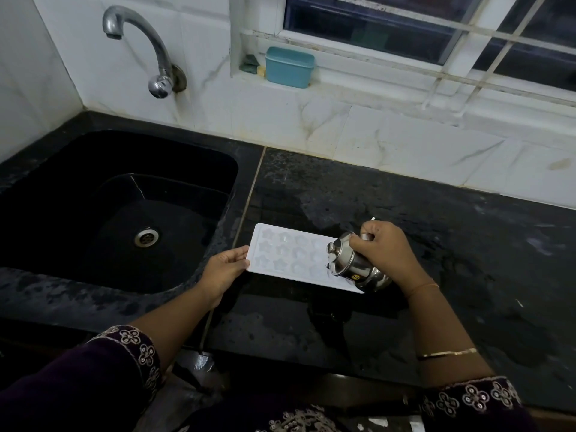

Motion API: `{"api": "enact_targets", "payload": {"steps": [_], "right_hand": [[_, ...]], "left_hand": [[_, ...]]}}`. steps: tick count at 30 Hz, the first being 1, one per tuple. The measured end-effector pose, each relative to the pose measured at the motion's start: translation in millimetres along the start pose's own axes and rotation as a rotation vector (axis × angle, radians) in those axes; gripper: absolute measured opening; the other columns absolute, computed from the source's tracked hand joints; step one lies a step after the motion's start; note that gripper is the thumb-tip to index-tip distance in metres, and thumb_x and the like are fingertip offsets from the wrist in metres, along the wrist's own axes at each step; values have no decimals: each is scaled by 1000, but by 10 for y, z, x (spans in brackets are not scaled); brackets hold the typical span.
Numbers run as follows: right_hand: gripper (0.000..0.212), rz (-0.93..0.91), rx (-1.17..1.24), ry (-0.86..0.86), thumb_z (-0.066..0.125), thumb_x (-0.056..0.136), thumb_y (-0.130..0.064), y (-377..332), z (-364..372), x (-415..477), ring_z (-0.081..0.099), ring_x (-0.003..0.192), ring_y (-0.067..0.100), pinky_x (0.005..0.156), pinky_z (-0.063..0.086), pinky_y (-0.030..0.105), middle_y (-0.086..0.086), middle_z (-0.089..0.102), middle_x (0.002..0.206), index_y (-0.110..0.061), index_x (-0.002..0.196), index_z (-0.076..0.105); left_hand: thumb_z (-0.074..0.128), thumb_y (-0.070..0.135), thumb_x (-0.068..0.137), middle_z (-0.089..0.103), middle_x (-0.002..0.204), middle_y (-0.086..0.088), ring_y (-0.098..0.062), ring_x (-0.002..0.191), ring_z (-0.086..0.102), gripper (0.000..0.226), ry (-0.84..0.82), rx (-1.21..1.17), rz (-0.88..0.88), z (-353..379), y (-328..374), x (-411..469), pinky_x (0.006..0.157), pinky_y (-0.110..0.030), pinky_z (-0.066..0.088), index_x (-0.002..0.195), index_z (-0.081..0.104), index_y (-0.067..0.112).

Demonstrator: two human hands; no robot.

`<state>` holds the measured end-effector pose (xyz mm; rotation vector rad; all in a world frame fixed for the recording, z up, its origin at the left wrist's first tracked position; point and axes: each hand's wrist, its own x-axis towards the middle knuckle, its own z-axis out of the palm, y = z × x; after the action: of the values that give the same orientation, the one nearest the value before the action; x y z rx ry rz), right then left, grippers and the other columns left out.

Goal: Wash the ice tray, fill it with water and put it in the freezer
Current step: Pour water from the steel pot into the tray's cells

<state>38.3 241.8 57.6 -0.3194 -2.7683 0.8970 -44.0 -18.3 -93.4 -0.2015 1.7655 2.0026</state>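
Over the ice tray [290, 257], pinched at nine o'clock by the left hand [226, 268], a jug [352, 265] was gripped by the right hand [385, 249].

You have one ice tray [280, 266] on the counter [405, 213] near its front edge, one sink [62, 182] at the counter's left end, and one steel pot [352, 263] over the tray's right end. The tray's star moulds run in three rows, but the pot hides some, so no total. There is one tap [137, 35], one teal box [290, 67] on the sill, your two hands, the left hand [224, 269] and the right hand [383, 247], and two bangles [447, 353] on your right arm.
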Motion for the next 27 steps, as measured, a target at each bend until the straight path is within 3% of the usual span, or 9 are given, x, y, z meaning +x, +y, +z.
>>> {"api": "enact_targets", "payload": {"steps": [4,13,18,22,27], "right_hand": [[45,3,7,-15,64,80,-11,7,20,-4,30,46,9,45,25,19,-2,33,47,-17,48,32],[40,39,76,50,64,79,-9,42,12,60,32,48,11,46,31,16,-1,35,50,-14,51,36],[41,49,56,83,63,81,-10,34,-4,148,32,48,12,44,30,17,1,35,50,-14,50,36],[42,47,20,62,62,82,-11,-12,4,196,32,48,11,47,26,23,0,35,50,-15,50,34],[42,17,-20,37,62,82,-11,-63,26,226,32,47,11,48,27,25,0,37,49,-16,50,34]], "left_hand": [[53,-7,90,66,119,-11,-22,107,64,39,9,-5,5,7,18,-7,87,-27,53,128,54,-1],[54,-7,89,65,122,-13,-23,108,64,39,16,-13,-9,-3,-9,28,98,-38,48,128,54,-2],[54,-7,90,68,116,-9,-21,106,66,38,2,-14,-11,-11,-10,26,90,-31,52,127,56,0],[54,-6,90,66,121,-11,-21,108,65,39,-1,-8,-11,-20,-8,26,95,-36,50,129,55,-1],[53,-8,89,69,110,-8,-19,100,67,38,17,-25,-2,23,21,-23,81,-25,56,126,56,0]]}}
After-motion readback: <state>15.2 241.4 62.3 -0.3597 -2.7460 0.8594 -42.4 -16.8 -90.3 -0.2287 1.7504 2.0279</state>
